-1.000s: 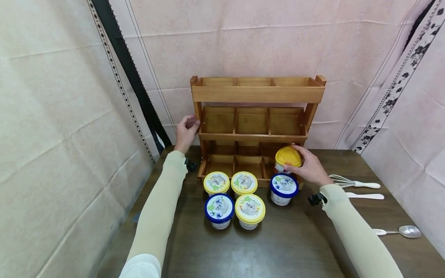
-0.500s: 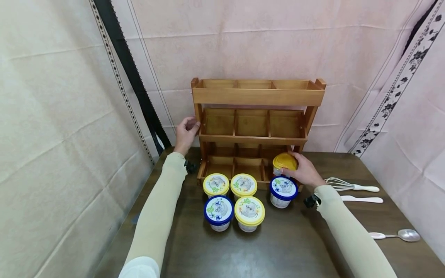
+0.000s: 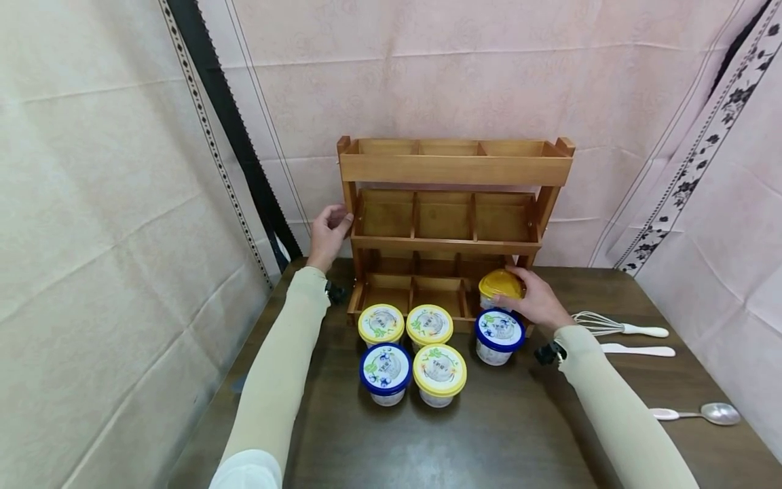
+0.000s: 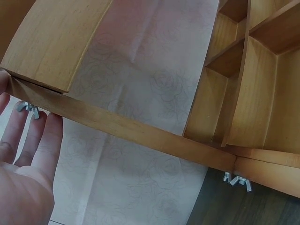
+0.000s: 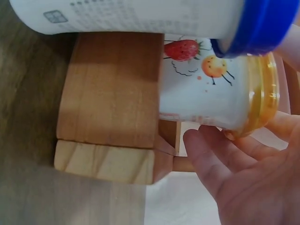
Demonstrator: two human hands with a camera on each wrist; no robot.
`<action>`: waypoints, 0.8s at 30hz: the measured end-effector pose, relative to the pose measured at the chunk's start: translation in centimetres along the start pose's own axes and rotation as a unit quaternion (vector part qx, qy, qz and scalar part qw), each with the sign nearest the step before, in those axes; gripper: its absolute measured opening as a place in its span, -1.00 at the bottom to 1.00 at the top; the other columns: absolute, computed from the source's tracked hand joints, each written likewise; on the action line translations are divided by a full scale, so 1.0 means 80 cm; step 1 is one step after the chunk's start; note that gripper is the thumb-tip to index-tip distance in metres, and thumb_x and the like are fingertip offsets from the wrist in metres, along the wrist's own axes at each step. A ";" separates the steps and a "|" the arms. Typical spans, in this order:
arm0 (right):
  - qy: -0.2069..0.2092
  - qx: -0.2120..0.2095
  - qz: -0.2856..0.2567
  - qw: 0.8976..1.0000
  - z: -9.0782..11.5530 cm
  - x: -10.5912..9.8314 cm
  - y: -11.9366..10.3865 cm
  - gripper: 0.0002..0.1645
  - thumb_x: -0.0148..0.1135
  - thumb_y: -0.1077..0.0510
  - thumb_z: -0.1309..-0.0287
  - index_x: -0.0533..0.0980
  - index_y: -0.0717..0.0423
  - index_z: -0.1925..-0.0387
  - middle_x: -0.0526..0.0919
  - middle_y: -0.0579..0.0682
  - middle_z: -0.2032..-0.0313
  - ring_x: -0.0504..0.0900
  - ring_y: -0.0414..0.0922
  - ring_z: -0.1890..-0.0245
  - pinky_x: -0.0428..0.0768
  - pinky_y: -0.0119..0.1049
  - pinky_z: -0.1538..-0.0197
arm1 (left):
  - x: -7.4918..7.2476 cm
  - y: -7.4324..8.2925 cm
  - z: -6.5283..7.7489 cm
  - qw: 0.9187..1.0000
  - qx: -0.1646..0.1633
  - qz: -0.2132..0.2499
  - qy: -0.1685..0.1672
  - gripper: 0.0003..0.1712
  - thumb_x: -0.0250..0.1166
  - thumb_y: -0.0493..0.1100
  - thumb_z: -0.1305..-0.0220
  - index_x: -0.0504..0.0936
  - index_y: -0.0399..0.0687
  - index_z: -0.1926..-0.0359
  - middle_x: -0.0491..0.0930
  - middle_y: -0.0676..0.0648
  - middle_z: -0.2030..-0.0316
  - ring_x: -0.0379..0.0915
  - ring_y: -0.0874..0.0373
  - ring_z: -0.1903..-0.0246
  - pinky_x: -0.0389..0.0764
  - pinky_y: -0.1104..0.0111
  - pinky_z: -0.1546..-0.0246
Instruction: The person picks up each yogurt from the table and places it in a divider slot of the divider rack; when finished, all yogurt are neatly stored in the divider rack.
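Note:
A three-tier wooden rack (image 3: 455, 170) stands at the back of the table. At its left upright, my left hand (image 3: 328, 234) pinches the post between thumb and fingers, near a wing nut (image 4: 29, 108). My right hand (image 3: 537, 299) grips a tub with a clear yellow lid (image 3: 501, 284) in the bottom tier's right compartment. Strawberry and orange drawings show on that tub (image 5: 206, 84) in the right wrist view. A blue-lidded tub (image 3: 499, 333) in front partly hides it.
Two yellow-lidded tubs (image 3: 381, 324) are lined up before the rack's lower left. Closer stand another blue-lidded tub (image 3: 385, 370) and another yellow-lidded one (image 3: 440, 370). A whisk (image 3: 617, 324), a white-handled utensil (image 3: 638, 350) and a spoon (image 3: 717, 413) lie on the right.
My right hand has moved slightly left and down with the yellow-lidded tub, lowering it into the right compartment. In the last half second it holds still. My left hand stays at the post.

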State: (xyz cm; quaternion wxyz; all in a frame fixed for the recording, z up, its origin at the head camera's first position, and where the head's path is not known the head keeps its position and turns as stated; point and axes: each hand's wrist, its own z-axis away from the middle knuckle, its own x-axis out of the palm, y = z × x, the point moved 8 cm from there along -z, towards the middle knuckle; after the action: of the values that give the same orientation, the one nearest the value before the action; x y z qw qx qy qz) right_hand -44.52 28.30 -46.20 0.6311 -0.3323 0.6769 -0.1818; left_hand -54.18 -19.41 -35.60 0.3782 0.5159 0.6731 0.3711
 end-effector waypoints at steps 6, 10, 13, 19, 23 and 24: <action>0.011 -0.005 -0.021 1.000 0.013 -0.016 -0.006 0.13 0.42 -0.35 -0.27 0.18 0.13 -0.61 0.30 0.33 -0.51 0.40 0.35 -0.41 0.48 0.34 -0.41 | -0.001 -0.001 0.002 1.000 -0.001 0.003 -0.001 -0.56 0.39 0.05 -0.46 0.65 -0.01 -0.24 0.68 -0.12 -0.13 0.57 0.08 -0.08 0.70 0.28 -0.09; 0.018 -0.011 -0.035 0.999 0.027 -0.028 -0.011 0.12 0.43 -0.34 -0.27 0.19 0.12 -0.60 0.30 0.34 -0.50 0.43 0.37 -0.41 0.57 0.28 -0.32 | -0.001 -0.001 0.000 1.000 0.001 0.004 -0.002 -0.57 0.40 0.06 -0.46 0.66 0.01 -0.23 0.68 -0.10 -0.13 0.58 0.08 -0.08 0.72 0.25 -0.08; 0.020 -0.017 -0.036 0.999 0.041 -0.033 -0.016 0.09 0.44 -0.30 -0.29 0.19 0.10 -0.61 0.30 0.34 -0.50 0.47 0.38 -0.39 0.61 0.25 -0.27 | 0.000 -0.001 -0.001 1.000 -0.001 0.005 -0.004 -0.55 0.40 0.08 -0.45 0.66 0.03 -0.23 0.68 -0.10 -0.13 0.59 0.07 -0.08 0.74 0.25 -0.08; 0.031 -0.027 -0.021 0.999 0.066 -0.038 -0.025 0.03 0.41 -0.30 -0.32 0.22 0.05 -0.60 0.34 0.31 -0.49 0.43 0.33 -0.42 0.62 0.27 -0.25 | -0.001 -0.001 -0.002 1.000 -0.002 0.005 -0.001 -0.55 0.40 0.08 -0.45 0.66 0.02 -0.24 0.67 -0.11 -0.13 0.59 0.07 -0.09 0.75 0.24 -0.08; 0.023 -0.024 -0.020 0.999 0.081 -0.032 -0.028 -0.01 0.37 -0.28 -0.36 0.23 0.06 -0.59 0.41 0.28 -0.45 0.47 0.33 -0.39 0.63 0.28 -0.26 | -0.001 -0.003 -0.002 1.000 -0.003 0.008 0.000 -0.56 0.41 0.06 -0.45 0.66 0.01 -0.23 0.68 -0.11 -0.12 0.60 0.07 -0.07 0.76 0.25 -0.06; 0.019 -0.024 -0.021 0.999 0.085 -0.030 -0.029 -0.02 0.37 -0.27 -0.37 0.23 0.06 -0.59 0.42 0.28 -0.44 0.49 0.34 -0.38 0.63 0.28 -0.26 | -0.001 -0.004 -0.002 1.000 -0.003 0.007 0.000 -0.56 0.41 0.07 -0.45 0.66 0.01 -0.23 0.68 -0.11 -0.12 0.60 0.08 -0.07 0.76 0.26 -0.06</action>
State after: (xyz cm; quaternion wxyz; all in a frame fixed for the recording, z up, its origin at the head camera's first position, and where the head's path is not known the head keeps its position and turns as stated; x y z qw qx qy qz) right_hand -37.45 29.48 -43.84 0.6058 -0.3577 0.6861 -0.1853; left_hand -54.46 -19.58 -35.76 0.3771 0.5194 0.6681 0.3763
